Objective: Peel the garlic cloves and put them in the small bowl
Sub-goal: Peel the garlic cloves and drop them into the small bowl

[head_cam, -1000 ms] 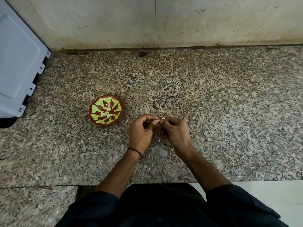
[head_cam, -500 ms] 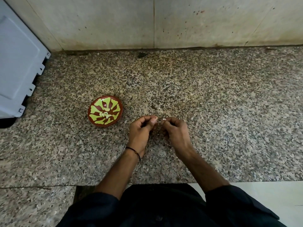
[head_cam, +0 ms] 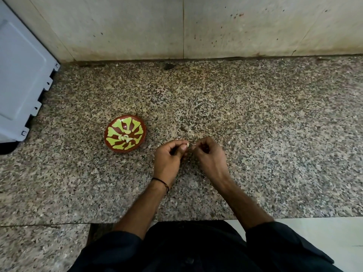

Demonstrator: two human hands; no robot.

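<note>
A small brown bowl (head_cam: 110, 143) with a green leaf pattern sits on the speckled granite counter (head_cam: 255, 118). Several pale peeled cloves (head_cam: 125, 136) lie at its middle. To its right, just above the counter, my left hand (head_cam: 169, 157) pinches a pale garlic clove (head_cam: 188, 144) between thumb and forefinger. My right hand (head_cam: 210, 154) faces it with curled fingers and pinches at the clove's right end, where a thin bit of skin shows. Most of the clove is hidden by my fingertips.
A grey-blue appliance (head_cam: 21, 75) stands at the far left of the counter. A stained stone wall (head_cam: 196, 26) closes the back. The counter's front edge runs just before my dark-clothed body, with white floor (head_cam: 318, 238) at lower right.
Both hands stay together over the same spot. The fingertips have worked slightly at the clove, and a little more of its pale flesh shows between them.
</note>
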